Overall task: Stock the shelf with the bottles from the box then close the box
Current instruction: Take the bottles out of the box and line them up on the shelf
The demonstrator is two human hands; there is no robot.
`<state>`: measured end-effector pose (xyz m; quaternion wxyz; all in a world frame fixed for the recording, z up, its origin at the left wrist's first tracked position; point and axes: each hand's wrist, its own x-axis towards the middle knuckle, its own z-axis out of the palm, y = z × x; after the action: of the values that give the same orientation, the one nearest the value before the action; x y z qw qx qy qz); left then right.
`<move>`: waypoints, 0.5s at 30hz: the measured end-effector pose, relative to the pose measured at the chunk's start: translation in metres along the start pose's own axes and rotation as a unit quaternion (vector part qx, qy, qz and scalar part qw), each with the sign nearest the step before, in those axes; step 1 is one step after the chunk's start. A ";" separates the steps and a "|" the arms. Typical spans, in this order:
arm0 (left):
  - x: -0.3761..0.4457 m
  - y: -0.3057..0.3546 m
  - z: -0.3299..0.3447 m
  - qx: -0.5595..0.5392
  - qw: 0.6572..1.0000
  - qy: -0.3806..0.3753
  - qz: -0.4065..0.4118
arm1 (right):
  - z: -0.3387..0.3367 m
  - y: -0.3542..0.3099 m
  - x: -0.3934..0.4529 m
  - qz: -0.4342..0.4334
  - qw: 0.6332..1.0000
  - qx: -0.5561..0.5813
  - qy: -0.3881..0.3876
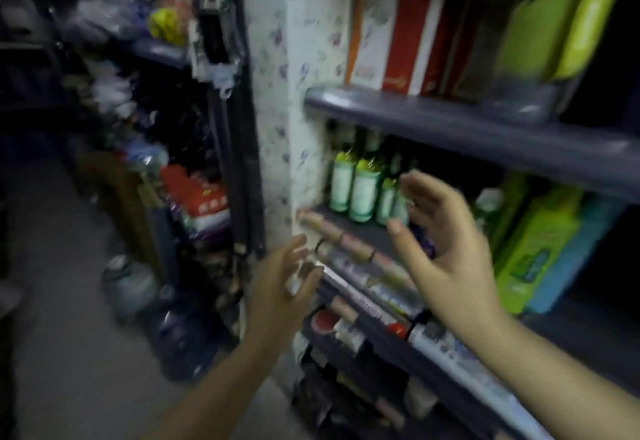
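Observation:
Several green-labelled bottles [362,190] stand together at the left end of the grey middle shelf [353,228], against the patterned wall. My right hand [446,242] hovers just right of them, fingers spread and curved, holding nothing. Lower and to the left, my left hand [284,283] is in front of the shelf's edge, open and empty. The frame is blurred. No box is in view.
Green and blue packs [540,249] fill the same shelf to the right. Tall red and green packages [415,23] stand on the shelf above [450,124]. Rolls and small goods [346,321] line the lower shelves. Large water jugs [128,283] sit on the floor at left.

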<state>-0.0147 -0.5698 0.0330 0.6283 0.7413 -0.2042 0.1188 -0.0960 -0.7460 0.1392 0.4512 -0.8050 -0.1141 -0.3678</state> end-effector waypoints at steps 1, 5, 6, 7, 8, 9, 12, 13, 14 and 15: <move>-0.022 -0.023 -0.010 0.015 0.999 0.003 -0.030 | 0.024 0.010 -0.019 0.028 0.998 0.033 -0.038; -0.124 -0.110 -0.041 0.045 0.979 0.031 -0.197 | 0.117 0.041 -0.102 0.134 0.971 0.117 -0.159; -0.150 -0.129 -0.049 0.066 0.970 0.038 -0.231 | 0.137 0.047 -0.123 0.164 0.960 0.138 -0.180; -0.175 -0.144 -0.055 0.077 0.959 0.048 -0.268 | 0.156 0.053 -0.145 0.197 0.946 0.161 -0.203; -0.200 -0.159 -0.058 0.080 0.947 0.061 -0.304 | 0.174 0.059 -0.168 0.225 0.932 0.177 -0.224; -0.225 -0.171 -0.061 0.084 0.935 0.071 -0.337 | 0.189 0.065 -0.190 0.245 0.922 0.182 -0.239; -0.299 -0.206 -0.065 0.097 0.893 0.087 -0.431 | 0.227 0.090 -0.258 0.300 0.890 0.178 -0.292; -0.323 -0.218 -0.064 0.100 0.880 0.084 -0.457 | 0.236 0.099 -0.280 0.322 0.878 0.172 -0.311; -0.344 -0.228 -0.062 0.094 0.870 0.087 -0.476 | 0.244 0.108 -0.302 0.341 0.866 0.163 -0.327; -0.361 -0.237 -0.061 0.090 0.855 0.091 -0.503 | 0.252 0.117 -0.324 0.357 0.856 0.150 -0.343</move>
<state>-0.2239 -0.4246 -0.3211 0.5487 0.7822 0.2657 -0.1285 -0.1401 -0.5604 -0.2421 0.5990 -0.7881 -0.0201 0.1401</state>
